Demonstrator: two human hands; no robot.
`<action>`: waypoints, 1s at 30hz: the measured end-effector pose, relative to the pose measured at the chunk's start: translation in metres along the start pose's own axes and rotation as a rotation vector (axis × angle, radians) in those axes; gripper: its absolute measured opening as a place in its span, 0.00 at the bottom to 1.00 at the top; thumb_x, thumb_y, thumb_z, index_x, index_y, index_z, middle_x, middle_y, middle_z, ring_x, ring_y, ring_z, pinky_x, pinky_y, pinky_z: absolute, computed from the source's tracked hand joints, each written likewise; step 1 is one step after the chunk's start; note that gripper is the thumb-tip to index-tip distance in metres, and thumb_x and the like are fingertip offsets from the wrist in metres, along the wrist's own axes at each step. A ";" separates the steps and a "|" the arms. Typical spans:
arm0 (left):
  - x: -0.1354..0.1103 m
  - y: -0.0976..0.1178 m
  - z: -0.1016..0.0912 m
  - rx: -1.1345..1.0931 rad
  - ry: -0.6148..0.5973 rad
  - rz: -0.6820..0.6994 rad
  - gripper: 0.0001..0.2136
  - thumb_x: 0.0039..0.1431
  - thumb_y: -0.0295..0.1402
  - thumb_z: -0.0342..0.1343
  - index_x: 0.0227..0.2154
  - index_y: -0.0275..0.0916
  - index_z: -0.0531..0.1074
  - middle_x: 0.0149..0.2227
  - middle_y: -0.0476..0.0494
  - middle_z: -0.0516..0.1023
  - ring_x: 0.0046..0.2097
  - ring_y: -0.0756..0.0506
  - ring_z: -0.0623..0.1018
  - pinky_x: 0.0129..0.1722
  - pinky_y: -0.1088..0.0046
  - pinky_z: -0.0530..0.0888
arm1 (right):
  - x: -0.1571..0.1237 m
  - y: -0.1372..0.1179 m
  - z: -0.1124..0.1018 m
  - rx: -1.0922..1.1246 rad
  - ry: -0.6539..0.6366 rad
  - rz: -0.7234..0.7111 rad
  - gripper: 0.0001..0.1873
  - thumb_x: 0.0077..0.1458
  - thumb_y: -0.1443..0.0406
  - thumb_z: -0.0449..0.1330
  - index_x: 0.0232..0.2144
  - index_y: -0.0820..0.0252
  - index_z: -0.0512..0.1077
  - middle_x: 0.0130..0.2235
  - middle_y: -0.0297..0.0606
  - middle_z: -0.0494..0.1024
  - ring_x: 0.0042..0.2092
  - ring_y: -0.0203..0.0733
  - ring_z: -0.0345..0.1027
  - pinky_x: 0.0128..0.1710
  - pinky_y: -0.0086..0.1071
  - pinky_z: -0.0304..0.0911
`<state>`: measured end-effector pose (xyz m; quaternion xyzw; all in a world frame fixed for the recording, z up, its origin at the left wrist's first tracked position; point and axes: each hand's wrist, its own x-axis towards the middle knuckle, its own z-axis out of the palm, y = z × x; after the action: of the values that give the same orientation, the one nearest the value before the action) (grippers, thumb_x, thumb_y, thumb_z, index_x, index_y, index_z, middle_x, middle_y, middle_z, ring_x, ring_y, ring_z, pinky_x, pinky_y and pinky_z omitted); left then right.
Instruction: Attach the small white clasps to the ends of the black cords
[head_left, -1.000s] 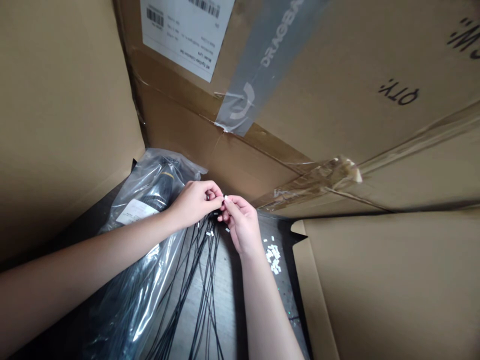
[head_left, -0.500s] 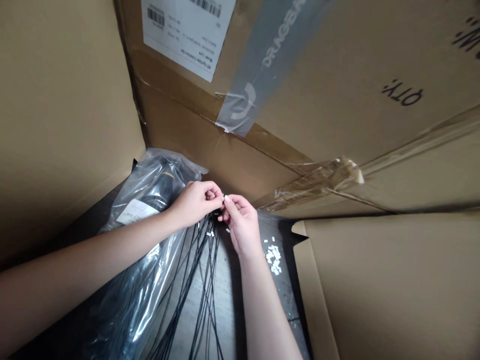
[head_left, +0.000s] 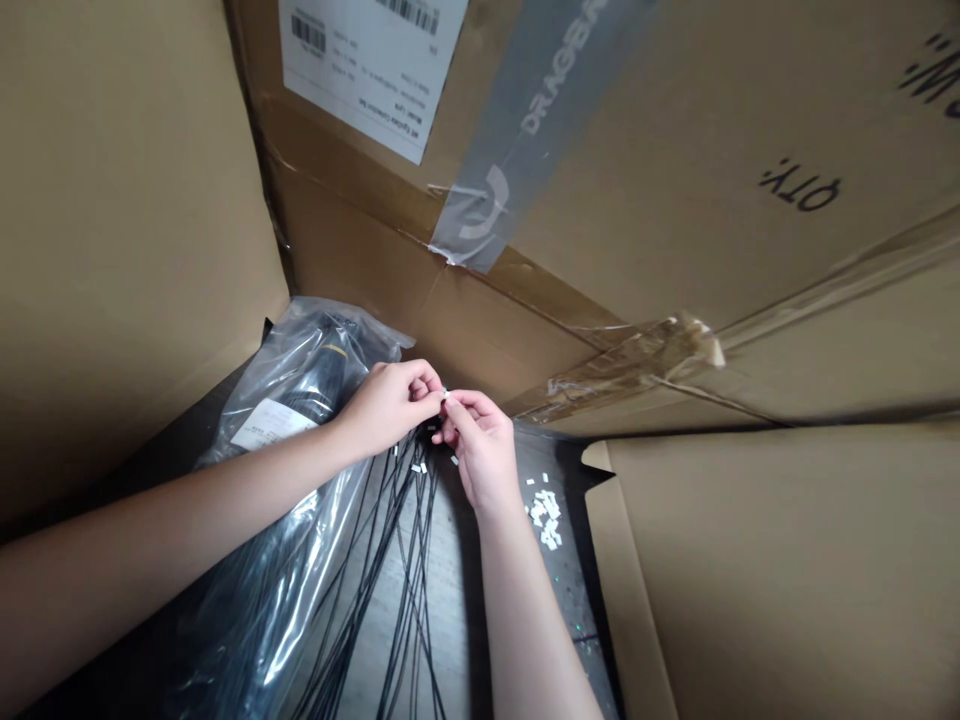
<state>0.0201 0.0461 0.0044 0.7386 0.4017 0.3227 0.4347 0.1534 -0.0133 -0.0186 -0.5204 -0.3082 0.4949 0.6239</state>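
My left hand (head_left: 388,407) and my right hand (head_left: 480,447) meet at the fingertips, pinching close together. A tiny white piece (head_left: 445,396) sits between them on the end of a thin black cable, though the fingers hide most of it. A loose bundle of thin black cables (head_left: 397,570) fans downward from my hands. Behind my left forearm lies a clear plastic bag (head_left: 300,375) holding more coiled black cable and a white label. Several small white pieces (head_left: 545,516) lie in a heap beyond my right wrist.
Brown cardboard flaps (head_left: 780,600) and walls (head_left: 127,220) surround the work area closely, with a printed label (head_left: 360,70) and grey tape (head_left: 517,130) above. A dark, speckled surface (head_left: 574,590) lies under the heap, with a pale wooden strip (head_left: 442,620) under the cables.
My fingertips have shifted slightly, and the white piece sits a little further left between them. The cables, bag and heap of white pieces have not visibly moved.
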 end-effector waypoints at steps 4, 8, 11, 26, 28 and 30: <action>-0.001 0.000 0.000 0.052 0.009 0.041 0.05 0.56 0.31 0.56 0.29 0.37 0.75 0.23 0.52 0.74 0.26 0.53 0.70 0.29 0.77 0.64 | 0.000 -0.003 0.001 0.031 0.020 0.037 0.14 0.44 0.57 0.70 0.28 0.61 0.75 0.24 0.30 0.73 0.22 0.28 0.59 0.23 0.26 0.65; -0.002 0.000 0.000 0.088 0.018 0.120 0.05 0.57 0.30 0.55 0.30 0.37 0.76 0.28 0.50 0.77 0.28 0.53 0.72 0.31 0.77 0.65 | 0.000 -0.006 0.000 0.056 0.017 0.063 0.14 0.41 0.58 0.72 0.27 0.61 0.76 0.24 0.30 0.73 0.23 0.28 0.59 0.24 0.26 0.65; -0.002 0.001 -0.001 0.100 0.027 0.149 0.04 0.58 0.29 0.56 0.30 0.37 0.76 0.31 0.49 0.78 0.29 0.53 0.72 0.31 0.77 0.66 | 0.001 -0.006 -0.001 0.077 0.004 0.073 0.14 0.41 0.59 0.72 0.29 0.61 0.77 0.24 0.29 0.73 0.23 0.28 0.59 0.24 0.26 0.66; -0.001 0.003 -0.001 0.054 0.029 0.077 0.05 0.57 0.31 0.59 0.32 0.38 0.78 0.31 0.50 0.81 0.28 0.53 0.75 0.32 0.77 0.69 | 0.002 -0.007 -0.004 0.133 -0.041 0.091 0.12 0.41 0.62 0.71 0.31 0.60 0.77 0.27 0.30 0.75 0.23 0.27 0.60 0.25 0.26 0.67; -0.001 0.003 -0.001 0.050 0.028 0.075 0.05 0.57 0.31 0.59 0.31 0.38 0.78 0.30 0.50 0.81 0.27 0.53 0.74 0.31 0.77 0.68 | 0.002 -0.007 -0.005 0.133 -0.043 0.091 0.12 0.42 0.63 0.71 0.31 0.60 0.77 0.26 0.30 0.74 0.23 0.27 0.60 0.25 0.26 0.67; 0.000 0.003 -0.001 0.046 0.030 0.073 0.04 0.56 0.31 0.59 0.31 0.37 0.78 0.30 0.50 0.81 0.27 0.53 0.74 0.31 0.78 0.68 | 0.002 -0.007 -0.005 0.133 -0.050 0.084 0.11 0.42 0.63 0.71 0.30 0.60 0.77 0.25 0.29 0.73 0.24 0.27 0.60 0.25 0.25 0.67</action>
<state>0.0195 0.0454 0.0072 0.7576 0.3882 0.3402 0.3996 0.1605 -0.0131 -0.0135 -0.4779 -0.2679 0.5529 0.6278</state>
